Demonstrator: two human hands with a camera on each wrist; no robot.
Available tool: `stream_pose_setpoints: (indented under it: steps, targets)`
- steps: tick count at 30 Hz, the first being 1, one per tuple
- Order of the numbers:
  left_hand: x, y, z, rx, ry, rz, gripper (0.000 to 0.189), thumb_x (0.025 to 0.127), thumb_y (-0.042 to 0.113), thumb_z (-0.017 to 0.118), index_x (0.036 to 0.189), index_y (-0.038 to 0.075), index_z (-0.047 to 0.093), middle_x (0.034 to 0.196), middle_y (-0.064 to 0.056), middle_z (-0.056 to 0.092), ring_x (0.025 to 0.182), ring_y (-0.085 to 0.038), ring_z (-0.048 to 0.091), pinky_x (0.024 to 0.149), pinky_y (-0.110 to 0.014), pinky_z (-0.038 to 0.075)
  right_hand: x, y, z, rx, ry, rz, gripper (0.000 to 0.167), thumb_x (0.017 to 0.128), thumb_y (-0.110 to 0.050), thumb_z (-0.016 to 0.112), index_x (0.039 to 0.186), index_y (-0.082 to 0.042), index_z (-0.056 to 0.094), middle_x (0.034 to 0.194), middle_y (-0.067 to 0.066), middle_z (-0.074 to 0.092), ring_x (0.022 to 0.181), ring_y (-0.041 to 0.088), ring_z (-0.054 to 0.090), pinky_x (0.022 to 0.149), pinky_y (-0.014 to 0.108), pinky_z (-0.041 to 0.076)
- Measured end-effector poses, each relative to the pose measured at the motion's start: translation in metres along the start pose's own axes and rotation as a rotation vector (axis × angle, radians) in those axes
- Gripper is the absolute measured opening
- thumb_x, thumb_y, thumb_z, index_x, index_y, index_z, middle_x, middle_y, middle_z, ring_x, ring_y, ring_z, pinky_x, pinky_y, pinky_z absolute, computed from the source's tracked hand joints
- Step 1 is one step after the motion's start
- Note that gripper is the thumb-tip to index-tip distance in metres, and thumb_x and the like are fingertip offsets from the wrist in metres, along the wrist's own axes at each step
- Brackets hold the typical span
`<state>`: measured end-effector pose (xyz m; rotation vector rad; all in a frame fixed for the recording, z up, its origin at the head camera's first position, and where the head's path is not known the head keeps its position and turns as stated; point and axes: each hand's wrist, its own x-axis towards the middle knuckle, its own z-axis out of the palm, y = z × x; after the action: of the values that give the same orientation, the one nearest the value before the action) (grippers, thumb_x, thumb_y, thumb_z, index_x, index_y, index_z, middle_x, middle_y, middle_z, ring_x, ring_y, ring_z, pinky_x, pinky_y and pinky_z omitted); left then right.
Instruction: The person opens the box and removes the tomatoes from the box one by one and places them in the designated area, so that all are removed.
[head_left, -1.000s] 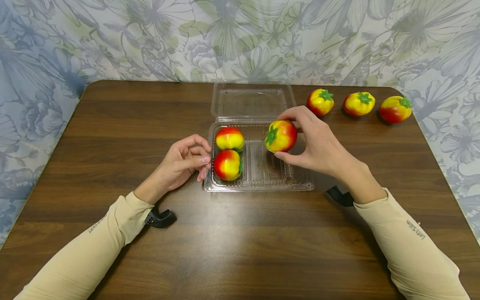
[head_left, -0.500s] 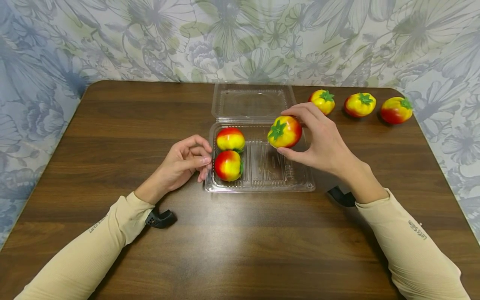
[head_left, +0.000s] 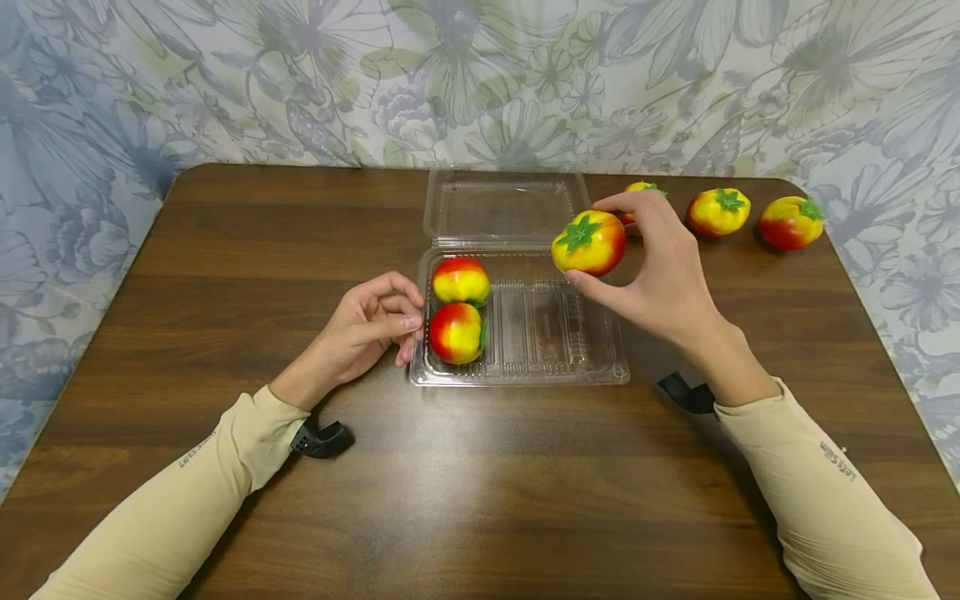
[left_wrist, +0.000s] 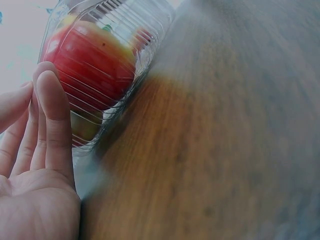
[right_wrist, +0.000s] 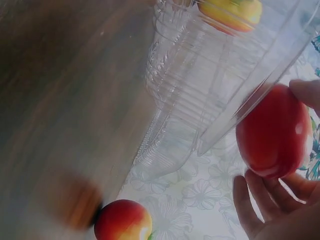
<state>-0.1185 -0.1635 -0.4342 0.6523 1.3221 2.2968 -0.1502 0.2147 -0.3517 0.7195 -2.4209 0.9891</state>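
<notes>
in the right hand's grip (head_left: 660,275), tomato (head_left: 589,242)

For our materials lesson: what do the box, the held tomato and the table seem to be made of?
Box: thin clear plastic, ribbed, see-through.
Tomato: probably glossy plastic or foam; uniform paint, moulded green stalk.
Table: dark wood or laminate; grain lines, soft sheen.

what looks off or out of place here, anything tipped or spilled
Nothing is spilled or damaged. The two tomatoes in the clear container lie on their sides, green tops facing right, while the loose ones on the table sit upright. The right hand holds a tomato above the container's far right corner; the left hand rests against its left wall.
</notes>
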Motion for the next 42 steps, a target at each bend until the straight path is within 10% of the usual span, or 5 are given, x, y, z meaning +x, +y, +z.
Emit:
stream_pose_setpoints:
  steps: [19,42]
  targets:
    - [0.000,-0.001,-0.001,0.004,-0.002,-0.001,0.025,0.100,-0.019,0.050,0.116,-0.001,0.058,0.086,-0.015,0.073,0.057,-0.024,0.063,0.051,-0.029,0.056,-0.018,0.025,-0.022,-0.118,0.203,0.192,0.070,0.075,-0.026,0.092,0.133,-0.001,0.063,0.129,0.018,0.065,0.115,0.033,0.060,0.099,0.028,0.043]
    - [0.000,-0.004,-0.003,0.009,-0.004,-0.002,0.025,0.099,-0.020,0.049,0.116,-0.003,0.057,0.086,-0.015,0.072,0.057,-0.023,0.063,0.051,-0.029,0.056,-0.025,0.053,-0.022,-0.211,0.117,0.326,0.064,0.081,-0.032,0.087,0.124,0.007,0.061,0.121,0.026,0.061,0.115,0.041,0.054,0.099,0.053,0.041]
